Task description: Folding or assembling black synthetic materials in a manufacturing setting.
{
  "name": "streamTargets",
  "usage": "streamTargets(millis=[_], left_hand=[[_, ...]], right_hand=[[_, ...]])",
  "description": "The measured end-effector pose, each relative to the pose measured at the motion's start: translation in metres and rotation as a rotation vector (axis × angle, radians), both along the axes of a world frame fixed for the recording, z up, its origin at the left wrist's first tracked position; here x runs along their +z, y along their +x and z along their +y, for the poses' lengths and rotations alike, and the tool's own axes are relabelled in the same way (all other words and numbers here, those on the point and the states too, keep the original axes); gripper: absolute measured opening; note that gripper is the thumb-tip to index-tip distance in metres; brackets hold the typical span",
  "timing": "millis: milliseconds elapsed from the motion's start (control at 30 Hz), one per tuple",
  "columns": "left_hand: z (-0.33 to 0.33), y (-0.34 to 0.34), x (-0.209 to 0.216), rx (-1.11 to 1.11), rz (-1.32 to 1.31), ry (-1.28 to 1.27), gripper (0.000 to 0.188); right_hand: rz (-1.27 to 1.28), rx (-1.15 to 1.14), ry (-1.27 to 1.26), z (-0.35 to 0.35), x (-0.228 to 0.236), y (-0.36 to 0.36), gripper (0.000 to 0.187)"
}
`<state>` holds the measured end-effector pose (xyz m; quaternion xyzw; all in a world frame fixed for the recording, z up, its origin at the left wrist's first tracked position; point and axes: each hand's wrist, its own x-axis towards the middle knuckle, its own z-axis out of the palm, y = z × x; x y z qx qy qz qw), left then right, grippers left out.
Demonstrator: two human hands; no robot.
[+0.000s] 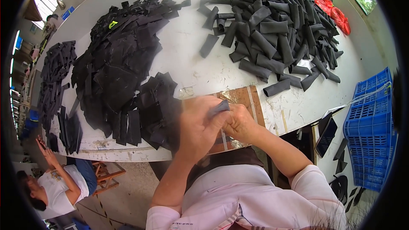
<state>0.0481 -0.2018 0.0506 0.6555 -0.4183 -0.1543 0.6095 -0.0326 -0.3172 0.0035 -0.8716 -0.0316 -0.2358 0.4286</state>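
My left hand (pixel 197 123) and my right hand (pixel 241 122) meet over a brown board (pixel 254 102) at the table's near edge. Between them, a small piece of dark grey fabric (pixel 219 109) pokes out from my closed fingers; it looks rolled or folded, and most of it is hidden. The left hand is slightly blurred. Just left of it lies a heap of flat black fabric pieces (pixel 117 72). Beyond the board, to the right, is a big pile of dark grey fabric tubes (pixel 272 27).
Narrow black strips (pixel 55 76) lie at the white table's (pixel 187 51) far left. A red plastic bag (pixel 334 15) sits behind the tubes. Blue crates (pixel 368 132) stand at the right. At lower left, another person (pixel 64 187) sits beside a wooden stool (pixel 106 174).
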Motion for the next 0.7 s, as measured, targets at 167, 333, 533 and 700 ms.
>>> streamTargets(millis=[167, 333, 533, 700], left_hand=[[0.006, -0.016, 0.007, 0.163, 0.081, -0.255, 0.018], [0.01, 0.006, 0.026, -0.01, -0.084, -0.02, 0.019], [0.006, -0.01, 0.016, 0.119, -0.023, -0.113, 0.016], [0.008, -0.019, 0.01, 0.066, 0.439, -0.558, 0.012]], right_hand=[[0.073, -0.007, -0.047, 0.0, 0.019, 0.001, 0.015], [0.07, 0.01, -0.087, -0.001, 0.031, -0.001, 0.015], [0.169, -0.027, 0.014, 0.006, 0.009, -0.001, 0.013], [0.141, 0.036, -0.116, -0.002, 0.037, -0.001, 0.009]])
